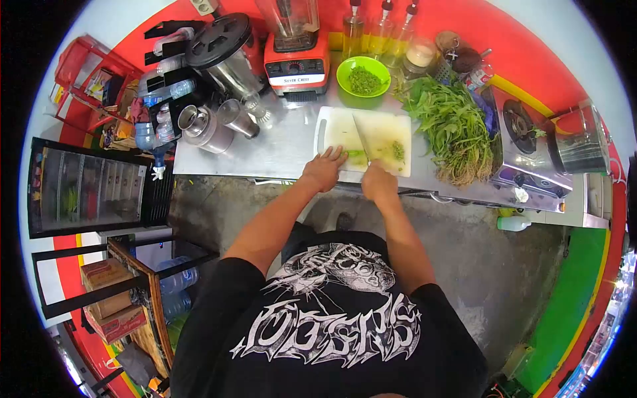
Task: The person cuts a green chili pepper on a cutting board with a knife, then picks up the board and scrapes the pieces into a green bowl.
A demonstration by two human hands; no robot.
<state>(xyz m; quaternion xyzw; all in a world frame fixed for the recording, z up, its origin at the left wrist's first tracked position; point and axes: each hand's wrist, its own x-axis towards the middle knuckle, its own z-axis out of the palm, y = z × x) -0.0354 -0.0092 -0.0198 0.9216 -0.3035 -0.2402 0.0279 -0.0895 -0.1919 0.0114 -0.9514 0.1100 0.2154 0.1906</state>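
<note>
At the near edge of the white cutting board [328, 123], my left hand [325, 169] presses on a short green stalk [355, 153], fingers closed around its end. My right hand [379, 182] grips the handle of a kitchen knife [361, 136], whose blade points away from me over the board, beside the stalk. A small pile of chopped greens [398, 150] lies at the board's right side. Behind the board stands a lime-green bowl [344, 81] holding chopped greens [365, 80].
A big bunch of rooted leafy greens [451, 126] lies right of the board, beside a gas stove [521, 126] with a pot [580, 149]. A red blender [296, 66], oil bottles [381, 33] and a steel jug [206, 129] line the back and left.
</note>
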